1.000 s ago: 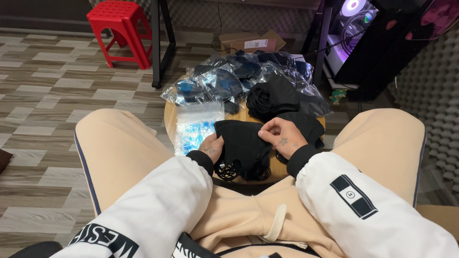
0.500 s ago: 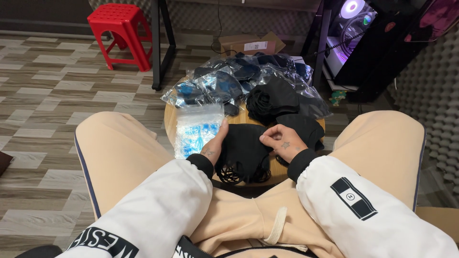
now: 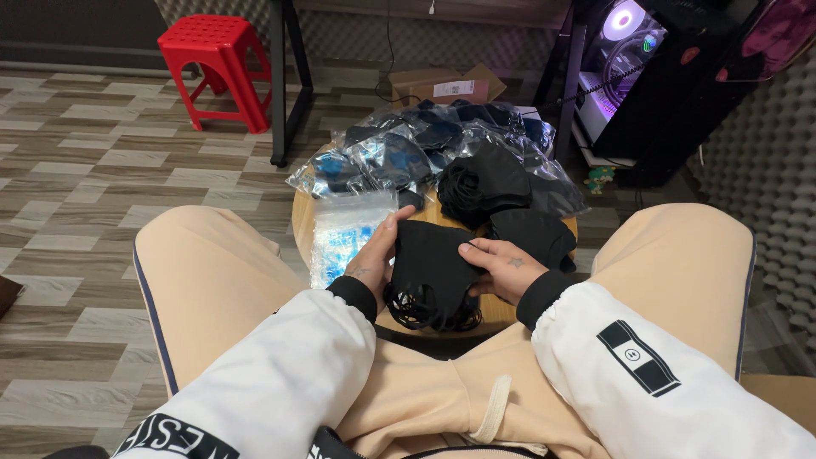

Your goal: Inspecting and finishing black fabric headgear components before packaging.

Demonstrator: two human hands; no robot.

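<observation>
Black face masks (image 3: 429, 268) lie in a small stack at the near edge of the round wooden bench (image 3: 299, 223), ear loops spilling toward the person's lap. Both hands are on the top mask. The left hand (image 3: 372, 259) has shifted since a moment ago: its fingers, then curled at the stack's left side, now stretch up along that edge with the thumb reaching toward the top corner, so its grip is apart, pressing flat rather than pinching. The right hand (image 3: 503, 268) has slid down from the upper corner to the stack's right edge, fingers pushed together on the fabric, and I cannot tell whether it pinches the mask or only presses it. The mask looks flatter and squarer under the two hands than before, so I judge the smoothing nearly finished.

Just left of the stack lies a clear bag with blue print (image 3: 344, 238). A loose heap of black masks (image 3: 484, 183) sits toward the far edge, another dark pile (image 3: 531, 234) by the right edge, and bagged masks (image 3: 399, 153) crowd the far side.
</observation>
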